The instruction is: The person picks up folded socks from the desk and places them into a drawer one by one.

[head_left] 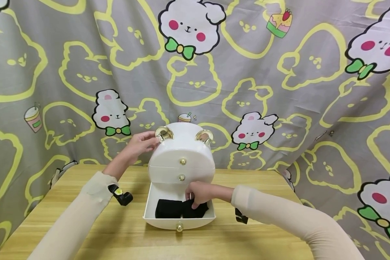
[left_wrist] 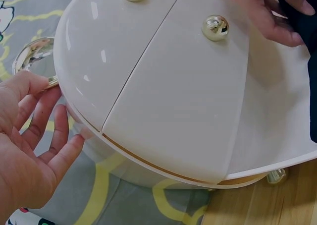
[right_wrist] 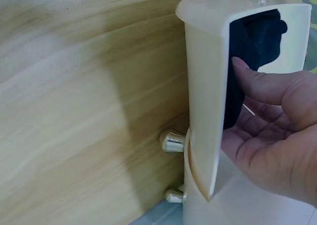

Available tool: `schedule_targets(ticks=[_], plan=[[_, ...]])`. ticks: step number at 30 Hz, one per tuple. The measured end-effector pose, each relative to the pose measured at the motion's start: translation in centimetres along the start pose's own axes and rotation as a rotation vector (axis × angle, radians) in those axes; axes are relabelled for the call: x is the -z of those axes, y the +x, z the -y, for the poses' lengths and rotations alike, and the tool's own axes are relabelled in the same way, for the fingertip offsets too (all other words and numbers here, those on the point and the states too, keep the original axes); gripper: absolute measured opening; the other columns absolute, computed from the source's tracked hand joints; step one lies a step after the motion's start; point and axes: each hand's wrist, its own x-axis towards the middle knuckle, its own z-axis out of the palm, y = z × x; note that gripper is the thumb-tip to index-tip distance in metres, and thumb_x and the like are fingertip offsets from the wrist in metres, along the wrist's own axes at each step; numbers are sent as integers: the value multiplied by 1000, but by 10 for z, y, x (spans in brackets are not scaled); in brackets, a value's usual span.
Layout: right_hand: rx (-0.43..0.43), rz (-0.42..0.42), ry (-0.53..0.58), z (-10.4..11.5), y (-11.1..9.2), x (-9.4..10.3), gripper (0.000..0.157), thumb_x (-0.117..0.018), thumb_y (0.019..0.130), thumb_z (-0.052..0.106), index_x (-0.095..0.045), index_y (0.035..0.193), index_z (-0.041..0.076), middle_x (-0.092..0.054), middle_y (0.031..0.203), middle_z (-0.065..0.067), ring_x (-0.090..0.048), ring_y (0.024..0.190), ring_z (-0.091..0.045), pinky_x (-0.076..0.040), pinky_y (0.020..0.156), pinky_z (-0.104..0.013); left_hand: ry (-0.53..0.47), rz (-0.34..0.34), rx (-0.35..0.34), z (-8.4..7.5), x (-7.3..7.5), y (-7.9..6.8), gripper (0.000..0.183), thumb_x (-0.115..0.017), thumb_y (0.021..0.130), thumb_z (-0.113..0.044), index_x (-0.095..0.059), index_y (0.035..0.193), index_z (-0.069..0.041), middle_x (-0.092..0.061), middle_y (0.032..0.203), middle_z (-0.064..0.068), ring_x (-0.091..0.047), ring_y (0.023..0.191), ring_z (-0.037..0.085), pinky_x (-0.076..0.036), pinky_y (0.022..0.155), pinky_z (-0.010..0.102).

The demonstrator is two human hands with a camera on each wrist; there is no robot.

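Note:
A white storage box (head_left: 181, 157) with gold ears and gold knobs stands on the table, its bottom drawer (head_left: 152, 193) pulled out. Folded black cloth (head_left: 169, 208), perhaps socks, lies in that drawer. My right hand (head_left: 199, 193) reaches into the drawer and pinches the right part of the cloth; in the right wrist view the thumb presses on the black cloth (right_wrist: 242, 41) with the fingers behind it. My left hand (head_left: 142, 144) holds the box's left gold ear (head_left: 164, 133) between thumb and forefinger, the other fingers lying loosely by the box's side.
Above the drawer, two shut compartments carry gold knobs (head_left: 183, 161). Another gold knob (head_left: 179, 227) sits on the drawer front. Small gold feet (right_wrist: 173, 141) show under the box. The wooden table (head_left: 117, 231) ends at a patterned grey curtain (head_left: 195, 79) behind the box.

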Motion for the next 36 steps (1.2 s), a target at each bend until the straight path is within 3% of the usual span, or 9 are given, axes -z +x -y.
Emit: schedule_targets(ticks=[9, 18, 23, 28, 32, 36], plan=[[11, 22, 187, -5, 5, -7, 23, -84, 79, -1, -71, 98, 1, -74, 96, -10, -67, 90, -15, -49, 77, -15, 16, 4, 1, 0, -1, 0, 51, -63, 102, -31, -54, 145, -4, -64, 132, 10, -62, 104, 5, -43, 116, 50], [-15, 95, 287, -10, 6, -1, 27, -82, 80, -3, -73, 106, 0, -77, 101, -13, -71, 96, -18, -52, 77, -15, 9, -5, -8, 0, 0, 0, 50, -63, 102, -29, -55, 144, -4, -68, 113, -6, -63, 101, 5, -44, 115, 51], [-9, 109, 299, -12, 6, -1, 28, -81, 81, -4, -74, 107, 0, -77, 102, -14, -72, 95, -15, -53, 76, -15, 15, -2, 1, 0, 0, -1, 51, -63, 102, -30, -54, 145, -4, -68, 120, 0, -63, 101, 5, -45, 115, 50], [12, 100, 229, -10, 4, 0, 26, -80, 83, 0, -74, 108, 3, -78, 100, -10, -70, 90, -8, -52, 77, -14, 13, -2, 0, 1, 0, -1, 50, -63, 102, -28, -54, 145, -3, -68, 119, 2, -62, 99, 6, -44, 115, 51], [56, 52, 63, 0, -4, 2, 25, -77, 87, 8, -74, 111, 7, -77, 100, -6, -69, 89, -8, -51, 80, -16, 0, 0, 1, 1, 0, -1, 50, -63, 102, -28, -54, 144, -2, -68, 110, -6, -63, 98, 6, -44, 115, 50], [110, -33, -117, 15, -21, 1, 28, -76, 90, 15, -73, 118, 11, -75, 108, -4, -69, 98, -13, -54, 85, -22, -6, -3, -4, 0, 0, 0, 50, -64, 102, -28, -54, 144, -3, -68, 106, -10, -63, 97, 6, -44, 115, 51]])
